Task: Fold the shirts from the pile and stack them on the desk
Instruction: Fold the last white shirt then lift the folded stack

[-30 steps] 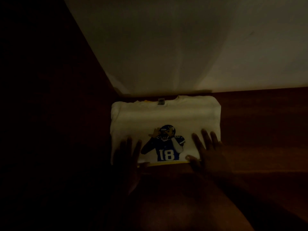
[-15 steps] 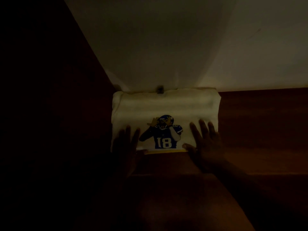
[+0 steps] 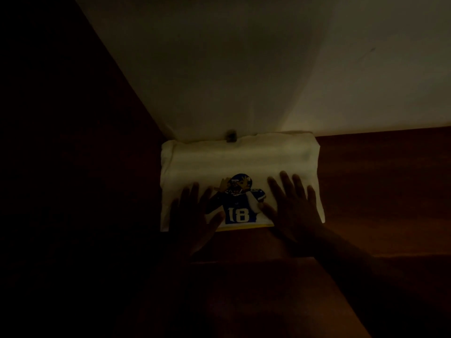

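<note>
Spreading flat, fingers (image 3: pixel 286 185) of the right hand (image 3: pixel 294 211) and left hand (image 3: pixel 192 213) pressing down on the folded shirt (image 3: pixel 239 162), pinching nothing; lying on the wooden bench (image 3: pixel 378 191), far edge touching the wall (image 3: pixel 244 69); likely handling soft, light, floppy; best lifting under both side edges; showing a printed football player numbered "18"; collar tag (image 3: pixel 230 137) unreadable.

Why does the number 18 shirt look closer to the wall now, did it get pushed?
Yes. The folded white shirt slid away from the person, toward the wall. Its far edge now touches the wall; earlier a gap showed.
</note>
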A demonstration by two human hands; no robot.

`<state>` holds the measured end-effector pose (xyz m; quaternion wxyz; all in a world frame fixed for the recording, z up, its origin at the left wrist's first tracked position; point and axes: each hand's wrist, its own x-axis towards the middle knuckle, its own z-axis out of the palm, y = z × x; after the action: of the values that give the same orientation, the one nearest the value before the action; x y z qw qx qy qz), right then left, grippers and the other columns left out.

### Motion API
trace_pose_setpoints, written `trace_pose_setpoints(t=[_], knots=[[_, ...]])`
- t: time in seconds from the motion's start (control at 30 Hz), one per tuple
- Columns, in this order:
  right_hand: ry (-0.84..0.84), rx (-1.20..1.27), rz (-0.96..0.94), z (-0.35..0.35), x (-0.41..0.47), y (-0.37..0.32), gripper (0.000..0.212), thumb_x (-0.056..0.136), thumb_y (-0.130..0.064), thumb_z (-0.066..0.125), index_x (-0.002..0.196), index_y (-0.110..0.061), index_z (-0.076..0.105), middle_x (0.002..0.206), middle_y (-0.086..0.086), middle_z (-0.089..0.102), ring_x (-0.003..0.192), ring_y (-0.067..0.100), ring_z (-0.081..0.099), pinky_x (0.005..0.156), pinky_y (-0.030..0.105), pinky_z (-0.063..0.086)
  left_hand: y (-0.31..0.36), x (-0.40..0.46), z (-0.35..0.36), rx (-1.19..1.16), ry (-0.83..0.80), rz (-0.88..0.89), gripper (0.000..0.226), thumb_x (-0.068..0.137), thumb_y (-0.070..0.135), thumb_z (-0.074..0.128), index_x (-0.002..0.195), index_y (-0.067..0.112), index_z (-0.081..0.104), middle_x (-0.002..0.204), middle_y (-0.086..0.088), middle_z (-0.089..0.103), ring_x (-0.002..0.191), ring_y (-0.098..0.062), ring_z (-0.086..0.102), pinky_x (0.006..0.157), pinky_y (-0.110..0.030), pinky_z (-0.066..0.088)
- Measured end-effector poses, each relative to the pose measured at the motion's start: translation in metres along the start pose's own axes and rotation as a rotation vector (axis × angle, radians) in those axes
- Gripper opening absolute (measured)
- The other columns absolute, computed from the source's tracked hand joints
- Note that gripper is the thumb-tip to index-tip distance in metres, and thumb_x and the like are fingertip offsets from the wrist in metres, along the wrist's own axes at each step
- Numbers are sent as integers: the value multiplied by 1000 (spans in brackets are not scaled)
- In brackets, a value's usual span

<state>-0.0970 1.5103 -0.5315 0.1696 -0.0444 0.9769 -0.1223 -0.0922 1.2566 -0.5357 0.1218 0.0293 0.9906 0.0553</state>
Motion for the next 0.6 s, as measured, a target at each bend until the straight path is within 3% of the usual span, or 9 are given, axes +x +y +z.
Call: trace_pose_setpoints(t=[0.13,0.2,0.3,0.37,0.43,0.53,0.6], knots=[[-16,11,16,-5,0,0,78,86,-75,12,151,-37,-9,159,-1,-19,145,23,-21,115,49,-9,2,0,-11,-26,-80,-18,97,66,78,3,152,34,13,162,-2,3,148,-26,3,116,-50,9],[-33,-10,27,-6,0,0,77,88,-73,15,151,-36,-9,160,0,-19,145,24,-21,115,50,-8,4,2,-19,-11,-113,-28,86,79,78,15,152,35,10,162,-1,0,148,-25,0,118,-47,6],[-22,-39,26,-5,-2,-4,85,80,-79,4,151,-34,-12,156,0,-27,142,24,-26,114,51,-9,1,1,-19,4,-101,1,82,83,78,18,151,33,19,161,-4,12,147,-30,13,117,-52,15],[-29,-18,1,-2,-8,-7,86,77,-80,-2,149,-34,-17,150,-2,-34,140,22,-31,113,50,-13,-1,-7,-15,31,-114,108,88,80,82,10,145,28,36,152,-11,36,137,-38,36,105,-61,34],[-40,13,-16,2,-16,-9,87,72,-82,-12,146,-37,-23,151,-2,-36,140,21,-32,113,46,-17,-2,-18,-12,5,-118,113,85,85,79,13,138,22,48,140,-14,51,126,-40,50,95,-60,42],[-46,82,13,1,-30,-11,96,64,-86,-19,146,-37,-21,155,-2,-29,141,18,-30,112,41,-18,6,-30,-22,-104,-30,83,87,86,77,16,136,16,54,138,-13,53,127,-37,50,99,-57,40],[-22,130,45,-8,-40,-15,104,62,-88,-17,151,-34,-11,158,-3,-20,143,16,-23,114,40,-13,12,-36,-31,-179,-26,14,96,76,81,14,145,20,41,150,-7,39,140,-31,34,111,-50,27]])
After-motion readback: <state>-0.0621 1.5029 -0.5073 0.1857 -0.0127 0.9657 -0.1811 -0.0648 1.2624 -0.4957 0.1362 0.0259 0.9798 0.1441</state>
